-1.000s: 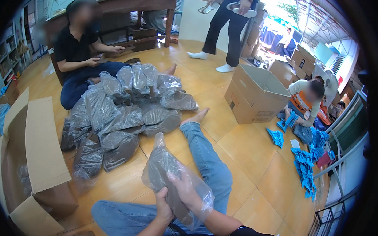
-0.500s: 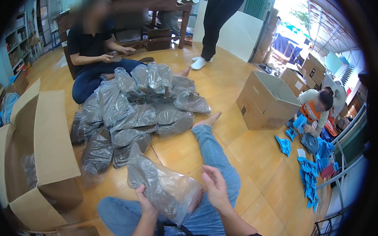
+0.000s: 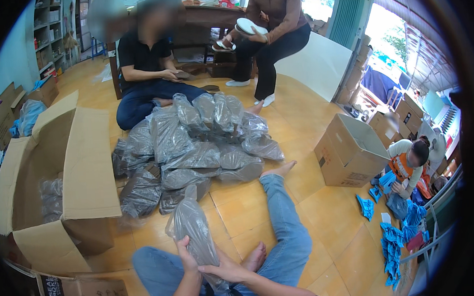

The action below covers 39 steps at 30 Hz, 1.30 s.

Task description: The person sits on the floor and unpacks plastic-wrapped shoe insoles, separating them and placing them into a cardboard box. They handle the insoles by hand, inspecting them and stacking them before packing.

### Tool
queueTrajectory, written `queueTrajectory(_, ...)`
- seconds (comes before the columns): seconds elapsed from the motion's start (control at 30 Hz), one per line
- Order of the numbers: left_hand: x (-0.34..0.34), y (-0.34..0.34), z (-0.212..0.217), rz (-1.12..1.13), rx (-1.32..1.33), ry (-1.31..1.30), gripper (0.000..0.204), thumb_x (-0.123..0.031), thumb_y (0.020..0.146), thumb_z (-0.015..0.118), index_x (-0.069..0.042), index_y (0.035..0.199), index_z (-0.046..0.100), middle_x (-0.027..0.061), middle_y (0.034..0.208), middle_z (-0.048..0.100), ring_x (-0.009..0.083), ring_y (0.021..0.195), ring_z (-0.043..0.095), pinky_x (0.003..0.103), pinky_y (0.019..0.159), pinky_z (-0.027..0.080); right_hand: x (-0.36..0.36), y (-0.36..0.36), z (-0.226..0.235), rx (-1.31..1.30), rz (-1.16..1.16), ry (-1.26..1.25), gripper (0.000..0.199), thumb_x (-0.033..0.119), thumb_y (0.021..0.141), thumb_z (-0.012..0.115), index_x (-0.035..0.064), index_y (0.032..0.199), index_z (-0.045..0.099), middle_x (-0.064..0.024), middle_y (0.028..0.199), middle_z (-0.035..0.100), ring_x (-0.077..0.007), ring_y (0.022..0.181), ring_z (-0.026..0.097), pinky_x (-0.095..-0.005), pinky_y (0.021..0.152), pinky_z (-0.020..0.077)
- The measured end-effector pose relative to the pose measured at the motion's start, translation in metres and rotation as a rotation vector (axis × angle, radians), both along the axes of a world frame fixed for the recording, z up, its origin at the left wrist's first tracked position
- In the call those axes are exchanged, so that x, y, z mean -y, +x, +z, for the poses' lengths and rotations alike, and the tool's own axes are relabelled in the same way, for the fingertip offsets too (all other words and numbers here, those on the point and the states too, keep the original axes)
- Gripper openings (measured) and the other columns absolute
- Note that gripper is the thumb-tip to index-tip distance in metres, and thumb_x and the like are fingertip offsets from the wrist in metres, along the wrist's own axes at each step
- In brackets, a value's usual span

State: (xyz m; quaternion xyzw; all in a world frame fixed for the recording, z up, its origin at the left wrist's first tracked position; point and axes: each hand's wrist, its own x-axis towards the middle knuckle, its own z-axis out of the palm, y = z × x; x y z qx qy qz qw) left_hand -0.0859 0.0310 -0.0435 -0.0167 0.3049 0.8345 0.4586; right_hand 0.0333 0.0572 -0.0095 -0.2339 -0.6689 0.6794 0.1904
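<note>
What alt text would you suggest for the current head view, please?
Both hands hold a filled plastic bag. Beyond, more bags lie piled on a tiled floor between two open cartons, with a seated person behind them.

left grip (image 3: 185, 256) + right grip (image 3: 226, 268): on clear plastic-bagged grey-brown flat piece (image 3: 194, 224) | heap of similar bags (image 3: 195, 155): on yellow tiled floor (image 3: 326, 244)
</note>
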Motion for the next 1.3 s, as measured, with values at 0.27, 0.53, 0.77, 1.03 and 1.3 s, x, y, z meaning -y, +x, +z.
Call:
queueTrajectory(0.27, -0.013, 0.011, 0.016, -0.027, -0.221, -0.147, 0.063, -0.032, 0.085, 0.057, -0.007, 0.137, 0.032, 0.0133, 0.125, 0.046, 0.0236, 0.115, 0.047, 0.036, 0.097, 0.039, -0.001, 0.005, 0.021, 0.032, -0.158, -0.306, 0.07, 0.015, 0.084, 0.068, -0.0036, 0.141, 0.031, -0.0157, 0.132, 0.05, -0.022, 0.12, 0.048, -0.0331, 0.103, 0.0363)
queueTrajectory(0.53, 0.001, 0.02, -0.001, -0.265, -0.077, -0.201, 0.067, -0.037, 0.088, 0.057, -0.006, 0.14, 0.028, 0.0129, 0.129, 0.044, 0.0238, 0.118, 0.045, 0.036, 0.099, 0.038, 0.007, 0.009, 0.01, 0.026, -0.229, -0.411, 0.069, 0.014, 0.085, 0.067, -0.0024, 0.141, 0.032, -0.0137, 0.13, 0.051, -0.021, 0.119, 0.05, -0.0319, 0.101, 0.0387)
queueTrajectory(0.77, -0.006, 0.019, -0.005, -0.334, -0.204, -0.252, 0.068, -0.034, 0.089, 0.059, -0.004, 0.142, 0.028, 0.014, 0.132, 0.044, 0.0247, 0.12, 0.046, 0.036, 0.099, 0.038, -0.003, 0.024, -0.009, 0.026, -0.228, -0.535, 0.066, 0.018, 0.085, 0.067, -0.0009, 0.14, 0.035, -0.0114, 0.125, 0.054, -0.0178, 0.112, 0.053, -0.031, 0.096, 0.0422)
queueTrajectory(1.03, -0.034, -0.083, -0.058, -0.453, -0.684, -0.518, 0.063, -0.032, 0.088, 0.065, -0.004, 0.139, 0.039, 0.014, 0.122, 0.056, 0.024, 0.112, 0.053, 0.035, 0.093, 0.042, -0.055, 0.037, -0.102, 0.088, -0.296, -0.307, 0.072, 0.018, 0.081, 0.072, -0.001, 0.141, 0.035, -0.0136, 0.124, 0.056, -0.0201, 0.112, 0.054, -0.0304, 0.095, 0.0429)
queueTrajectory(1.3, -0.043, -0.103, -0.132, -0.598, -1.071, -0.843, 0.059, -0.036, 0.084, 0.065, -0.004, 0.132, 0.049, 0.0172, 0.115, 0.061, 0.0267, 0.099, 0.062, 0.036, 0.085, 0.049, -0.067, 0.053, -0.172, 0.09, -0.277, -0.23, 0.081, 0.012, 0.079, 0.072, -0.002, 0.145, 0.027, -0.0152, 0.131, 0.052, -0.0206, 0.118, 0.051, -0.0301, 0.099, 0.0406)
